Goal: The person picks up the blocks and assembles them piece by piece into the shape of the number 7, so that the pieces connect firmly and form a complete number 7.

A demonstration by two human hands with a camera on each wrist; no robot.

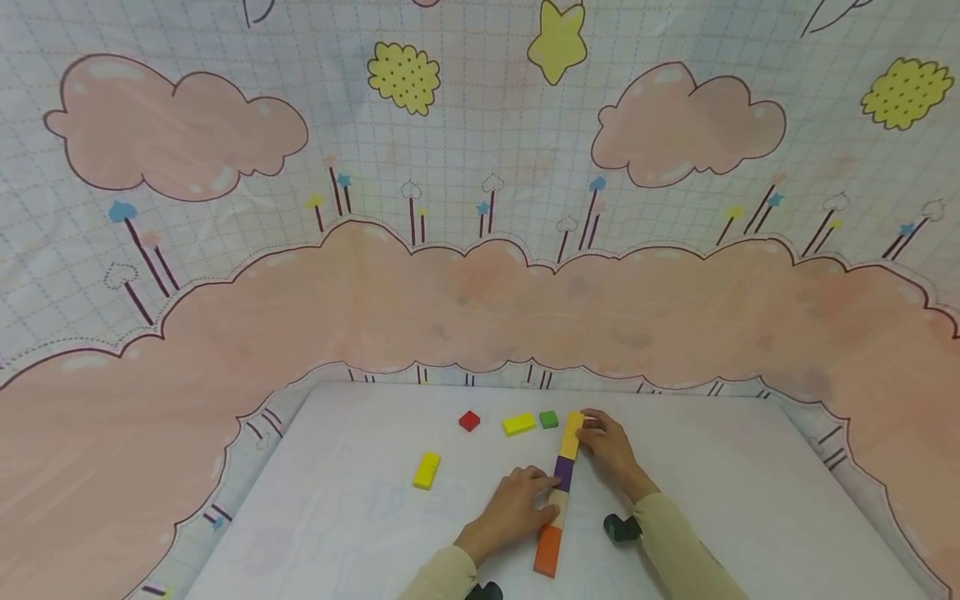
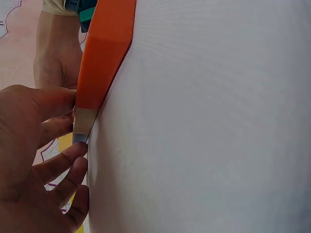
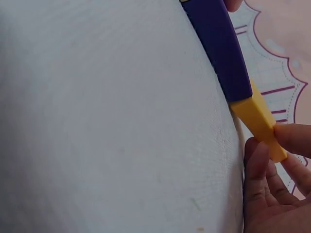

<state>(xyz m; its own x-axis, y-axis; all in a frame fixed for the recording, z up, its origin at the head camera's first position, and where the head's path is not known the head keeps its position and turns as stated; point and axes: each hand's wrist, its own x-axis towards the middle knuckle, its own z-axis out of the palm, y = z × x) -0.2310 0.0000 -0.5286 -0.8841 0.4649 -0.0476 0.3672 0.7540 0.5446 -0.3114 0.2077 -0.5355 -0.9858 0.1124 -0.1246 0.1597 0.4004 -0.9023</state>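
Four blocks form a slanted row on the white table: an orange-yellow block (image 1: 572,436) at the far end, a purple block (image 1: 563,473), a pale wood block (image 1: 557,507) and an orange block (image 1: 548,551) nearest. My left hand (image 1: 513,510) touches the row's left side at the purple and pale blocks, fingers spread and slightly bent. At the far end my right hand (image 1: 611,448) pinches the orange-yellow block; the right wrist view shows thumb and fingers around its end (image 3: 265,128). The orange block (image 2: 104,53) looms large in the left wrist view.
Left of the row's far end lie a green block (image 1: 549,419), a yellow block (image 1: 519,425) and a red block (image 1: 469,421). Another yellow block (image 1: 427,471) is farther left. A patterned cloth (image 1: 480,308) hangs behind the table (image 1: 322,517).
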